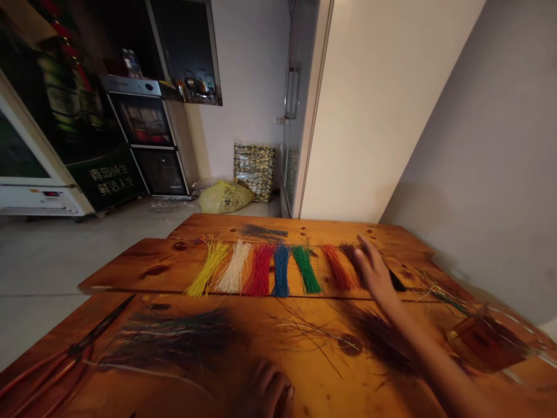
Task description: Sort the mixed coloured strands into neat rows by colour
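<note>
Across the wooden table [322,371] lies a row of coloured strand bundles: yellow [208,268], white [235,267], red [260,270], blue [281,270], green [307,269], orange [337,267], dark brown [351,258] and black [395,280]. My right hand [372,267] reaches over the dark brown and black bundles, fingers apart; whether it touches a strand is unclear. Near the front edge, my left hand [270,389] is low and dim with its fingers curled; what they hold, if anything, is hidden. Loose strands [311,331] lie between the hands.
Red-handled scissors [65,360] and a dark mixed pile [174,337] are at the left. Another dark pile [383,337] lies beneath my right forearm. A glass container of brown liquid [487,342] stands at the right. Grey strands [265,232] lie at the back.
</note>
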The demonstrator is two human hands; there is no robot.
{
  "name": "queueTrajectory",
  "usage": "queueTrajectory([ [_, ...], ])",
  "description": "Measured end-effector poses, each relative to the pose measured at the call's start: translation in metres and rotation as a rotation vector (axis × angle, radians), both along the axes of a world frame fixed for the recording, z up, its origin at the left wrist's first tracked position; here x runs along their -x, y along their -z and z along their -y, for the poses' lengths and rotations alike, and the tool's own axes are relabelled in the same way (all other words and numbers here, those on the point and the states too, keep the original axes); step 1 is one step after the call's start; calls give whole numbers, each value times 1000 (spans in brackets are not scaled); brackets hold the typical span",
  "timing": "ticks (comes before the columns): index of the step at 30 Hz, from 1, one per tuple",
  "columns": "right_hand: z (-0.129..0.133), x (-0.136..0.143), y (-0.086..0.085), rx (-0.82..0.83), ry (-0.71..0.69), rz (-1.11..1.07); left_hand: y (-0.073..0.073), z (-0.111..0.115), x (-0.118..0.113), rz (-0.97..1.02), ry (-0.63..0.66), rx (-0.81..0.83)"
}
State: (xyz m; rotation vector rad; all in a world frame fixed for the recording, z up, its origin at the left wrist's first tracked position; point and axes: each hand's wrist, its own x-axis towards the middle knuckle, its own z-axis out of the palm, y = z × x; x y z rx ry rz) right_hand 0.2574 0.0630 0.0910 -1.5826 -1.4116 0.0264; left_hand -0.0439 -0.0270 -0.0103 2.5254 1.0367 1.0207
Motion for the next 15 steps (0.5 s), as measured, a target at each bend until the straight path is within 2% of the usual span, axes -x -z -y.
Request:
queueTrajectory([
  [3, 57, 85, 19, 91, -363, 93, -10, 5, 4, 97, 71, 59],
  [6, 107, 139, 55, 143, -419, 167, -14, 14, 13, 138, 147, -32],
  [9, 132, 156, 88, 60, -374, 199, -25, 24, 37, 3, 142, -140],
  [11, 136, 155, 104, 20, -341, 193, -43, 25, 64, -116, 110, -80],
  [13, 137, 153, 111, 37, -304, 165, -66, 14, 98, -244, 129, -30],
  [15, 136, 153, 114, 92, -280, 134, -84, -8, 134, -369, 1, 37],
])
